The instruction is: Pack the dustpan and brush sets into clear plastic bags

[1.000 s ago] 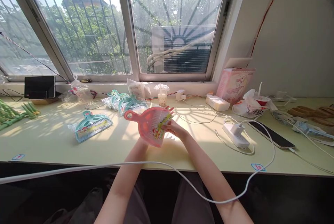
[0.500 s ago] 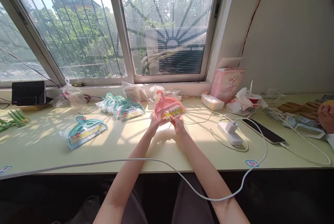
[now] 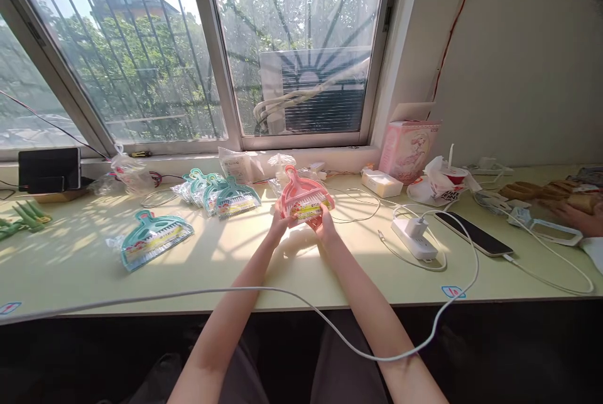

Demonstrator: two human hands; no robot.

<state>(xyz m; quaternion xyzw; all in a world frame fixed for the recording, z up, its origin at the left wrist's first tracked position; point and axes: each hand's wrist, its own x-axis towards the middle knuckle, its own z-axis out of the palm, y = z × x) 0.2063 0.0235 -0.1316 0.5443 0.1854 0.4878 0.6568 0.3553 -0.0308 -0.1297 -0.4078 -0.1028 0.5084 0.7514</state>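
A pink dustpan point(image 3: 301, 188) with a small white-bristled brush and a yellow label is held just above the table. My left hand point(image 3: 281, 220) grips its lower left edge. At the lower right, my right hand point(image 3: 323, 222) holds it with the thumb on the front; the other fingers are partly hidden behind. To the left lies a teal dustpan point(image 3: 153, 225) in clear wrapping. Several more wrapped teal dustpans point(image 3: 235, 187) lie overlapping farther back.
A white cable point(image 3: 188, 293) crosses over my forearms. On the right are a power strip point(image 3: 414, 239), a phone point(image 3: 473, 234), a white box point(image 3: 382, 183) and a pink box point(image 3: 409, 149). A tablet point(image 3: 49, 168) stands far left. Another person's hand point(image 3: 581, 218) is at the right edge.
My right thumb has moved from the middle of the label to the dustpan's right edge. The other person's hand has shifted left over the brown items.
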